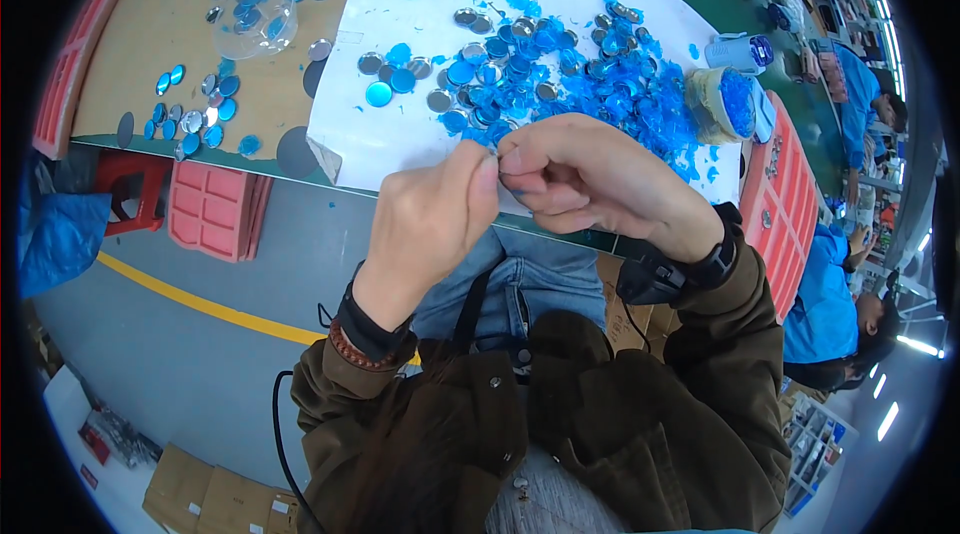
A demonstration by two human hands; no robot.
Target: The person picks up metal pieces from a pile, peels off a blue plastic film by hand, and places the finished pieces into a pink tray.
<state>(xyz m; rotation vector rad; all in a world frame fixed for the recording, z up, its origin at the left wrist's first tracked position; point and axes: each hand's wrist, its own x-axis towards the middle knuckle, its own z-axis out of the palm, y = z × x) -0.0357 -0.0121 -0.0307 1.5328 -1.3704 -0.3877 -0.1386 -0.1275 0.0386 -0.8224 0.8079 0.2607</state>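
Observation:
My left hand [432, 212] and my right hand [605, 179] meet at the near edge of the table, fingertips pinched together. Whatever sits between them is too small and covered to make out. Just beyond my fingers, a heap of small round metal discs [483, 71], some silver and some faced in blue, lies on a white sheet [385, 149]. Crumpled scraps of thin blue film [655, 99] are mixed through the heap, thickest on its right side.
Left of the sheet, more discs [213, 114] and a clear plastic cup [262, 39] rest on brown board. At right stand a tub of blue film [708, 104], a pale bottle [738, 52] and a red compartment tray [780, 204]. People in blue sit farther right.

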